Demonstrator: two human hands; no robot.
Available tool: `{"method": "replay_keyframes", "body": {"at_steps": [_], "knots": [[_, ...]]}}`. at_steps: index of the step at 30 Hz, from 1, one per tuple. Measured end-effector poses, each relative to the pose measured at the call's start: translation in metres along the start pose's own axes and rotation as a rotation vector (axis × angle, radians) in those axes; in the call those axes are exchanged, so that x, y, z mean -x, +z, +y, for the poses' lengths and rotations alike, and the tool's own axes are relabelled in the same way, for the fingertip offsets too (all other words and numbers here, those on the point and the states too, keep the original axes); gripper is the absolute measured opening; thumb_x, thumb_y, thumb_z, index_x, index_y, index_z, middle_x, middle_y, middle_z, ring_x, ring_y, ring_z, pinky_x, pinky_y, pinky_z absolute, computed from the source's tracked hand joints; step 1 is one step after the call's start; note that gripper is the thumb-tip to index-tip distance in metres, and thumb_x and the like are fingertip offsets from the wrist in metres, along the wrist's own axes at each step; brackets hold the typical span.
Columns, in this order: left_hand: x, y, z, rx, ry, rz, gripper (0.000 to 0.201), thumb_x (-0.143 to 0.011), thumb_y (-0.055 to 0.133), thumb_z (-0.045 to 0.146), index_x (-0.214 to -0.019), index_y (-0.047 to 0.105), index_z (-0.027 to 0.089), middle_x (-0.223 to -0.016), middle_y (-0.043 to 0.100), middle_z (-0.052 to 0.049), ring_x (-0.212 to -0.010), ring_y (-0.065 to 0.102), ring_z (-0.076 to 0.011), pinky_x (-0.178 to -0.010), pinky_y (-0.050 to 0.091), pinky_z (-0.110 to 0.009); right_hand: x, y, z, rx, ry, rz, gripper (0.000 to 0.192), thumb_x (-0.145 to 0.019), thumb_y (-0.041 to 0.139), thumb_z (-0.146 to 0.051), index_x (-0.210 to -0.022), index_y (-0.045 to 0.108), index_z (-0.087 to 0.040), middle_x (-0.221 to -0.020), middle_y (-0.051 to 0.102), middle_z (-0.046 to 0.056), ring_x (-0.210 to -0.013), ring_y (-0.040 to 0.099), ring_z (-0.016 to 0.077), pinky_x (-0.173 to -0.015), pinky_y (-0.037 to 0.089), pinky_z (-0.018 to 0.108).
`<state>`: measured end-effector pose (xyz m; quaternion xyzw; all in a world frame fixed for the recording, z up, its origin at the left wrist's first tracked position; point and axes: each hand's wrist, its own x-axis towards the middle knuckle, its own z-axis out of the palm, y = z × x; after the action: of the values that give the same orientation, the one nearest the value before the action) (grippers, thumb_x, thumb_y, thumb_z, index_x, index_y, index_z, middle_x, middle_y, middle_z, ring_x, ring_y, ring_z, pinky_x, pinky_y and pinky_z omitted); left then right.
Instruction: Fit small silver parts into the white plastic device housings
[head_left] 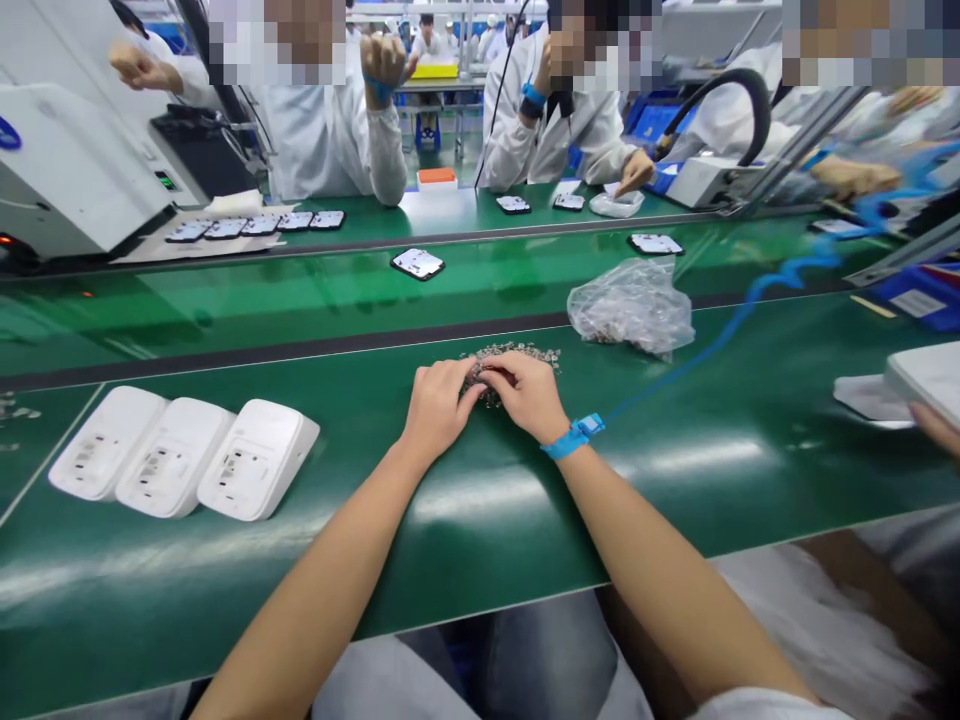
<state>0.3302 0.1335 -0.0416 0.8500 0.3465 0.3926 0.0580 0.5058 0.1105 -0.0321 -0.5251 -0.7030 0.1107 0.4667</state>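
Both of my hands meet at a heap of small metal parts (538,352) on the green bench. My left hand (439,405) is curled against the heap's left side, its fingers closed on some of the parts. My right hand (529,395), with a blue wrist strap (574,437), bends over the right side, thumb and fingers closed on parts as well. The fingertips almost touch and partly hide what lies between them. Each part is too small to identify. Beyond my right hand lies a clear plastic bag (630,305) with similar small pieces at its bottom.
Three white plastic housings (259,460) lean in a row at left. A green conveyor (300,300) beyond the bench carries dark-edged plates (418,263). Co-workers in white coats sit opposite. At right, another person's hand holds a white housing (930,375). A blue coiled cord (795,270) stretches across.
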Motion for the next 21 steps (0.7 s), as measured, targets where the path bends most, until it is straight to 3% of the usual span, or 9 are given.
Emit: {"method": "replay_keyframes", "body": {"at_steps": [3,10,16,21], "knots": [[-0.0004,0.0015,-0.0016,0.074,0.015,0.043,0.021,-0.102,0.049,0.029,-0.111,0.066,0.02,-0.101,0.074,-0.006,-0.092,0.066,-0.0191,-0.081,0.044,-0.034,0.003,0.0027,-0.0064,0.046,-0.081,-0.039,0.021,-0.096,0.054,-0.025,-0.097,0.075,-0.021,-0.095,0.074,0.008,-0.092,0.065,0.0234,-0.087,0.051,0.038],[-0.0045,-0.0023,-0.0025,0.296,-0.075,0.167,0.011,-0.096,0.059,0.02,-0.1,0.069,0.019,-0.093,0.074,-0.003,-0.083,0.068,-0.0136,-0.075,0.051,-0.026,0.0008,-0.0028,-0.007,-0.101,-0.054,0.041,0.016,-0.094,0.06,-0.026,-0.097,0.075,-0.021,-0.095,0.075,0.005,-0.089,0.067,0.0206,-0.083,0.053,0.035],[-0.0053,-0.0025,-0.0026,0.3,-0.097,0.219,0.009,-0.093,0.063,0.023,-0.097,0.07,0.019,-0.086,0.073,-0.002,-0.074,0.066,-0.0128,-0.071,0.053,-0.026,-0.0008,-0.0025,-0.0053,-0.359,0.164,-0.021,0.021,-0.092,0.061,-0.037,-0.094,0.072,-0.019,-0.086,0.071,0.004,-0.075,0.064,0.0176,-0.071,0.052,0.031],[-0.0051,-0.0033,0.0013,0.327,-0.07,0.228,0.009,-0.094,0.062,0.022,-0.098,0.07,0.019,-0.086,0.073,-0.002,-0.074,0.066,-0.012,-0.071,0.053,-0.025,0.0025,0.0038,-0.0036,-0.64,0.364,-0.155,0.044,-0.094,0.056,-0.059,-0.103,0.064,-0.017,-0.057,0.044,-0.006,-0.05,0.044,0.0106,-0.051,0.038,0.024]]}}
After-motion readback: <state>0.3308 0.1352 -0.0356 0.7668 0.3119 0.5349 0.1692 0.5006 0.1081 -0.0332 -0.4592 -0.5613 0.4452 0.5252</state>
